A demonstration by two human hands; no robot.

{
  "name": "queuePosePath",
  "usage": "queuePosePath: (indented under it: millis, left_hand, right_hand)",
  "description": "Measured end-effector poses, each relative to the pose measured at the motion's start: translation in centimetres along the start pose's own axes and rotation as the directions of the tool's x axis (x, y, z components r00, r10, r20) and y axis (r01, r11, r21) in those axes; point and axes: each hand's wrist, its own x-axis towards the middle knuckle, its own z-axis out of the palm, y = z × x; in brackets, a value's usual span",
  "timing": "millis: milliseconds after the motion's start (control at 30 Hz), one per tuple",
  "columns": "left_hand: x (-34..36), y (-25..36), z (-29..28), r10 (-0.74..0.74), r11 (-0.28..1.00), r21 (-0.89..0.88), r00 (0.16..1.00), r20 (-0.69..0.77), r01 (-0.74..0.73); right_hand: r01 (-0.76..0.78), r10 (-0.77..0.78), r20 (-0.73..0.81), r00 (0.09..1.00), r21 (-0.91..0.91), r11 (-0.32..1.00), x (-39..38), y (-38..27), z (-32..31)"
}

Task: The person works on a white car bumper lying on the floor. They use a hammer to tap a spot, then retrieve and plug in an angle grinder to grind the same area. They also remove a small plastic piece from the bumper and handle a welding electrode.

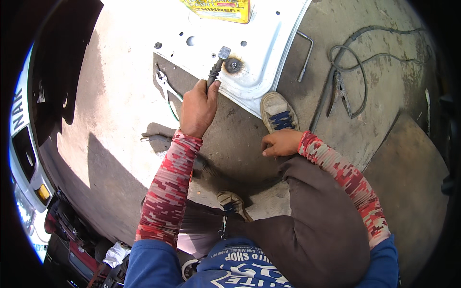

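Note:
My left hand (197, 109) grips a hammer (224, 54) by its dark, ribbed handle, its head raised over a white metal panel (259, 62). Beside the head, the panel has a dark scorched patch (234, 66) around a small metal fitting. My right hand (281, 143) rests by my bent knee with fingers curled; whatever is under them, if anything, is hidden. My shoe (279, 113) is against the panel’s lower corner.
A yellow can (216, 10) stands on the panel. Silver pliers (165, 84), a bent metal bar (306, 60) and cables with a clamp (340, 91) lie on the concrete (105, 120). A white vehicle (33, 187) is at left; a dark sheet (408, 163) lies right.

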Motion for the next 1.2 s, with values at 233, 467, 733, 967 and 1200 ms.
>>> queuePosePath:
  millis: [233, 467, 733, 967, 1200]
  left_hand:
    - [0.2, -1.0, 2.1, 0.068, 0.996, -0.074, 0.991, 0.117, -0.059]
    - [0.4, -0.6, 1.9, 0.106, 0.960, -0.244, 0.985, -0.137, -0.138]
    - [0.5, -0.8, 0.9, 0.084, 0.978, -0.175, 0.981, -0.177, -0.115]
    - [1.1, -0.6, 0.3, 0.040, 0.993, -0.110, 0.999, 0.020, -0.038]
    - [1.1, -0.3, 0.8, -0.013, 0.998, -0.056, 0.997, 0.074, 0.017]
  right_hand:
    - [-0.034, 0.034, 0.003, 0.999, 0.041, 0.999, 0.3, 1.1, 0.3]
    - [0.009, -0.009, -0.002, 1.000, 0.003, 1.000, -0.1, 1.5, -0.1]
    - [-0.001, -0.001, -0.048, 0.999, -0.047, 0.999, -0.6, 0.8, -0.4]
    - [0.012, -0.012, 0.020, 1.000, 0.000, 1.000, -0.6, 0.4, -0.9]
    - [0.012, -0.012, -0.028, 1.000, 0.020, 1.000, -0.2, 1.2, -0.8]
